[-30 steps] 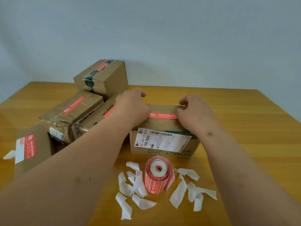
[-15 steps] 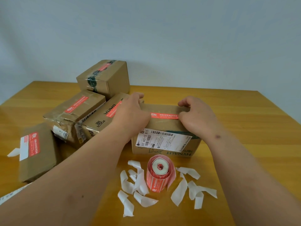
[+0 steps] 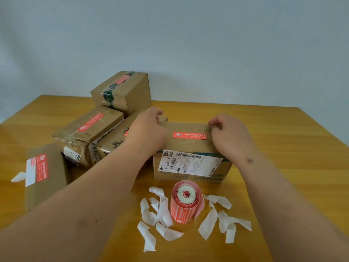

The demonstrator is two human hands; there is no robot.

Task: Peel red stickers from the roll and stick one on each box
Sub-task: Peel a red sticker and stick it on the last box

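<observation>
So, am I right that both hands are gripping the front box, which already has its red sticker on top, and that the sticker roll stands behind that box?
Not quite: the head view shows the sticker roll standing in front of the front box, nearer the person, among the white backing strips. The rest holds: the left hand and right hand grip the box, and the red sticker is on its top.

A roll of red stickers stands on end near the tabletop's front edge. Just behind it sits a cardboard box bearing one red sticker on top. Four more stickered boxes cluster toward the back-left corner.
</observation>
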